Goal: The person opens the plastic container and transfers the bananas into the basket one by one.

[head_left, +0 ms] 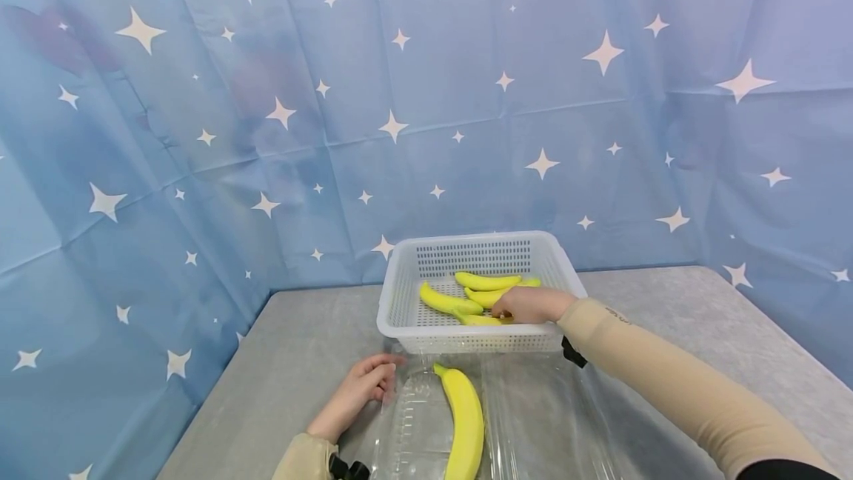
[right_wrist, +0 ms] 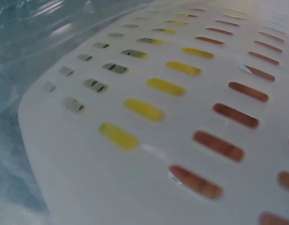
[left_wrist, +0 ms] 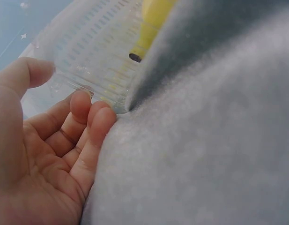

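Observation:
A white slotted basket (head_left: 400,310) stands on the grey table and holds three yellow bananas (head_left: 485,281). My right hand (head_left: 529,304) reaches over its near rim, and its fingers curl onto the nearest of these bananas (head_left: 478,320). The right wrist view shows only the basket wall (right_wrist: 135,154), with yellow and skin colour through the slots. In front of the basket a clear plastic bag (head_left: 533,421) lies flat with one large banana (head_left: 464,421) on it. My left hand (head_left: 363,385) rests on the table, fingers loosely bent, fingertips (left_wrist: 95,115) touching the bag's left edge (left_wrist: 78,89).
A blue star-patterned cloth (head_left: 200,132) hangs behind and on both sides of the table. Bare grey tabletop (head_left: 700,317) stretches to the right of the basket and, in a narrower strip, to its left (head_left: 313,332).

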A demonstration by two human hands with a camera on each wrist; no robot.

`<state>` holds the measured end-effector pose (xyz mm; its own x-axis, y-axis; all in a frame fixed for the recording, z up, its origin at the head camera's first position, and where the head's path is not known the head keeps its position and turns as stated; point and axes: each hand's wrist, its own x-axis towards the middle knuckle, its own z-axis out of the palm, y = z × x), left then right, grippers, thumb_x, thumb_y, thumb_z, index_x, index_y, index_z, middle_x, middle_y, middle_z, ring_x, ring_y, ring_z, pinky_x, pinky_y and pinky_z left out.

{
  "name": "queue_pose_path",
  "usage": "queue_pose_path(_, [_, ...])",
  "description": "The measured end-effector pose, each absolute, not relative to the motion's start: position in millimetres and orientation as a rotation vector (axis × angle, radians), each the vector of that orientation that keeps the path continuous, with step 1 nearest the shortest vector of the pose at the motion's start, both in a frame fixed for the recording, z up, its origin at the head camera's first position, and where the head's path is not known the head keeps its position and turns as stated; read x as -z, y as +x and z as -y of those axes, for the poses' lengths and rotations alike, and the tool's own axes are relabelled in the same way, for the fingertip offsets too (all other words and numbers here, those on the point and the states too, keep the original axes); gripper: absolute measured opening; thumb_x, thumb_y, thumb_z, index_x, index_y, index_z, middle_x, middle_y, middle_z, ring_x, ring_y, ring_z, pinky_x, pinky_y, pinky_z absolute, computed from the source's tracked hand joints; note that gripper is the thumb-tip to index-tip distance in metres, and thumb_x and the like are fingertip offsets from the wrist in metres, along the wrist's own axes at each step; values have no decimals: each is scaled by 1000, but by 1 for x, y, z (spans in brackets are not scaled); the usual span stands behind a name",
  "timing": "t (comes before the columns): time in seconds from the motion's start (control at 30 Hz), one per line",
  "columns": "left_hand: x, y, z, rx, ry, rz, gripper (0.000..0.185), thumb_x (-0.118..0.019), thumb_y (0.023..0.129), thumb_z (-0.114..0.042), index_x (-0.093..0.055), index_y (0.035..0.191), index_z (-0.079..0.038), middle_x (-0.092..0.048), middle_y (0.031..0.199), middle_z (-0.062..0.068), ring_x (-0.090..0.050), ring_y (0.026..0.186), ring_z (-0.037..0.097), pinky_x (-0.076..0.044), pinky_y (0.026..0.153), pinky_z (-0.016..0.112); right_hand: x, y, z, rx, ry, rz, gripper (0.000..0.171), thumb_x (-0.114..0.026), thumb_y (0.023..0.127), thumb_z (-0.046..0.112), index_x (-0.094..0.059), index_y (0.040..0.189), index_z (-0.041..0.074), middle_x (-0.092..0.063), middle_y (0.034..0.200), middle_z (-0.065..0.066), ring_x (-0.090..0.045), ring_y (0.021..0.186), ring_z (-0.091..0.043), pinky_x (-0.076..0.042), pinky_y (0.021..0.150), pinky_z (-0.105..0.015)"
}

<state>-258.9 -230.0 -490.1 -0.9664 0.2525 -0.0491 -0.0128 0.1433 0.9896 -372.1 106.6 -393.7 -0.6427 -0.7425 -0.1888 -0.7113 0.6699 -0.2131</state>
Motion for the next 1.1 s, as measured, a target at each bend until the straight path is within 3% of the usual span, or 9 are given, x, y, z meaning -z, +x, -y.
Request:
queue_pose_path(0.53, [491,-259,231,-1920,232,-2209,40,-54,97,-20,-57,125,9,-52,73,0,-51,62,10,-48,55,23,392,-370,-107,174,-1122,-2595,24,-55,95,-1,-72,99,16,-61,79,6,-48,66,-11,-42,66,-29])
queue_pose_path(0.73, [489,-260,231,-1923,233,-2211,40,-54,98,-21,-57,125,9,-52,73,0,-51,62,9,-48,55,23,393,-371,-107,175,-1067,-2588,28,-54,95,-3,-73,108,14,-67,92,4,-58,78,-11,-50,77,-35])
queue_pose_path(1.1, [489,-259,230,-1916,235,-2205,40,-53,99,-21,-57,125,9,-51,73,0,-51,62,10,-49,55,24,396,-376,-108,180,-991,-2517,25,-56,95,4,-71,114,12,-68,106,-2,-63,99,-24,-51,85,-42])
